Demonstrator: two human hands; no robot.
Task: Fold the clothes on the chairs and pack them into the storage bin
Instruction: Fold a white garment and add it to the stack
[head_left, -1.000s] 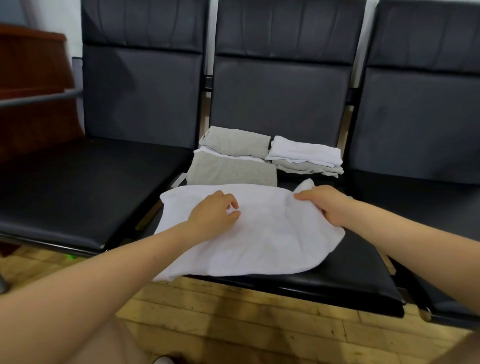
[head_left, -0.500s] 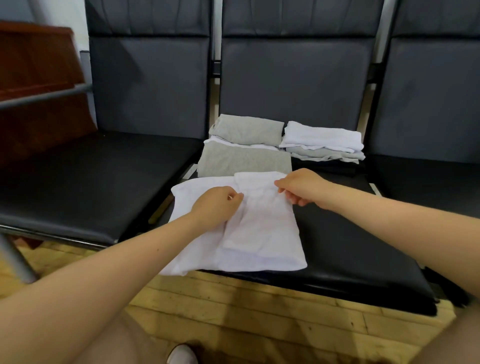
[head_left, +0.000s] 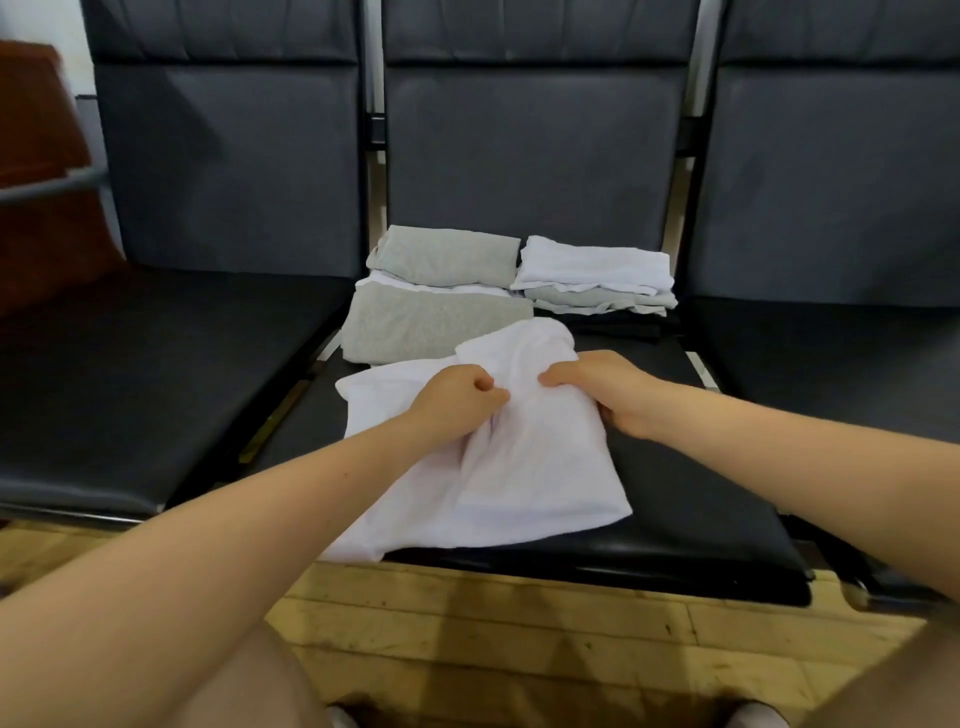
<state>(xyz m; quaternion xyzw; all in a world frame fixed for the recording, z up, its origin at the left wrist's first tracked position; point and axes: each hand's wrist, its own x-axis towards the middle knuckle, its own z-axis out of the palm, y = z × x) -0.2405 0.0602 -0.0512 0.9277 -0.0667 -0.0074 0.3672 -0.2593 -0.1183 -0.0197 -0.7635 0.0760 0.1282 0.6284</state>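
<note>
A white garment (head_left: 524, 467) lies half folded on the front of the middle chair seat (head_left: 691, 525), its right part laid over the middle. My left hand (head_left: 457, 400) grips the cloth near its centre fold. Close beside it, my right hand (head_left: 608, 389) grips the folded-over edge. Behind them sit folded clothes: a flat grey piece (head_left: 431, 325), a grey bundle (head_left: 447, 254) on top of it, and a white-and-grey stack (head_left: 597, 275) to the right. No storage bin is in view.
Black padded chairs stand in a row, with the left seat (head_left: 145, 374) and the right seat (head_left: 841, 364) bare. A wooden floor (head_left: 519, 639) runs below. A reddish wooden cabinet (head_left: 36, 171) and a grey bar (head_left: 47, 187) are at the far left.
The right hand carried the garment's right side over to the middle, and the two hands came close together. Now both bunch the cloth at its centre, lifting the upper edge slightly.
</note>
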